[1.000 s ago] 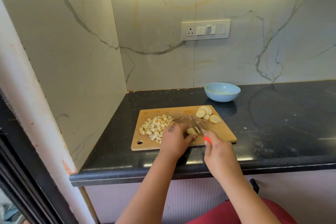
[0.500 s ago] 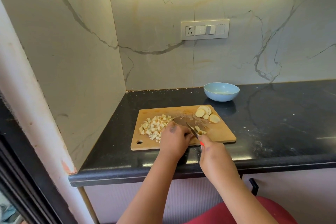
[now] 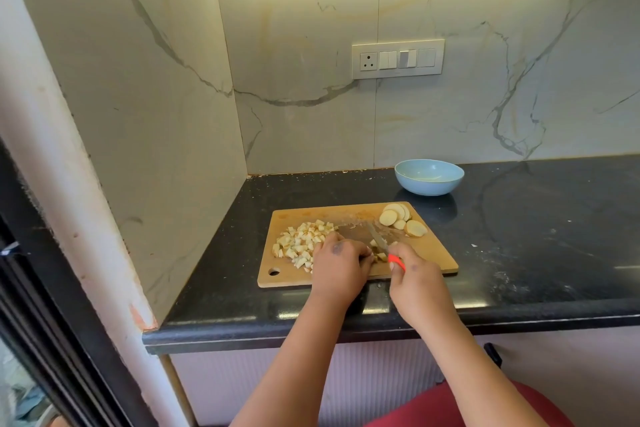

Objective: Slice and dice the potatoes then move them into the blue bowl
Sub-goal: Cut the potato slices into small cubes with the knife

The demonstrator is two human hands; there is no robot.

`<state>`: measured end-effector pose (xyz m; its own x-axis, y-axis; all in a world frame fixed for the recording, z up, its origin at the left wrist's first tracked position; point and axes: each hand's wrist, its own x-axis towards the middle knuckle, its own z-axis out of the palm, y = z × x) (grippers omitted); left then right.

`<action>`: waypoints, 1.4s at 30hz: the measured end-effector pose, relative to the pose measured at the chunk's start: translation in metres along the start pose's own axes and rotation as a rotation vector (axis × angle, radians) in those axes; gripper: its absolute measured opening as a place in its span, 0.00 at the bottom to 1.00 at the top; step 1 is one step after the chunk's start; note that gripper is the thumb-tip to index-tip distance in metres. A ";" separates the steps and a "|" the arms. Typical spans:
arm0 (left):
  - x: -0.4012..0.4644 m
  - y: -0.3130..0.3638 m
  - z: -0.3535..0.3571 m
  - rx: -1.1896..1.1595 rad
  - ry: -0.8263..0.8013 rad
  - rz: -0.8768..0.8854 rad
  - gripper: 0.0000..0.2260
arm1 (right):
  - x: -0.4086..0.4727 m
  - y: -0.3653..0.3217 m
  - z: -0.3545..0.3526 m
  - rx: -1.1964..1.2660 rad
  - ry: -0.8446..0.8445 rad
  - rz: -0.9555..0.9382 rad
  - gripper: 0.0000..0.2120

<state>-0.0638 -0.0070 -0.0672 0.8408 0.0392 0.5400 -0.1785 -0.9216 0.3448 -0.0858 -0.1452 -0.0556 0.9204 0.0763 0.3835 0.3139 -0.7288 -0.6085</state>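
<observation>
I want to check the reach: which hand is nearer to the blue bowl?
Right. The right hand, holding the knife, is nearer to the blue bowl, which lies beyond it. The left hand is further left.

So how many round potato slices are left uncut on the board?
4 visible, clustered at the board's far right corner: three overlapping, and one nearest the edge. A small piece sits between; more may be hidden underneath.
</observation>
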 end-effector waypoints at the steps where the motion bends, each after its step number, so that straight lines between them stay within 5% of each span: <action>1: 0.000 -0.001 0.000 -0.004 -0.005 -0.001 0.08 | -0.002 0.002 -0.002 0.039 0.009 -0.015 0.10; 10: 0.002 -0.007 0.003 -0.070 0.064 -0.046 0.10 | 0.005 0.019 -0.011 0.153 0.014 0.020 0.08; 20: 0.006 0.005 0.007 0.071 -0.146 0.096 0.16 | 0.004 0.034 -0.012 0.180 0.095 -0.021 0.08; 26: 0.008 0.003 0.006 -0.009 -0.003 0.030 0.08 | 0.017 0.037 -0.012 0.169 0.176 -0.073 0.09; 34: 0.015 0.002 -0.003 -0.147 0.097 -0.092 0.16 | 0.037 0.048 -0.013 0.179 0.204 -0.093 0.09; 42: 0.033 0.023 0.019 -0.014 -0.332 0.205 0.17 | 0.056 0.058 -0.008 0.154 0.220 -0.059 0.09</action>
<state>-0.0309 -0.0338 -0.0561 0.9062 -0.2743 0.3219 -0.3649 -0.8918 0.2674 -0.0184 -0.1883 -0.0638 0.8321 -0.0462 0.5526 0.4126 -0.6142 -0.6727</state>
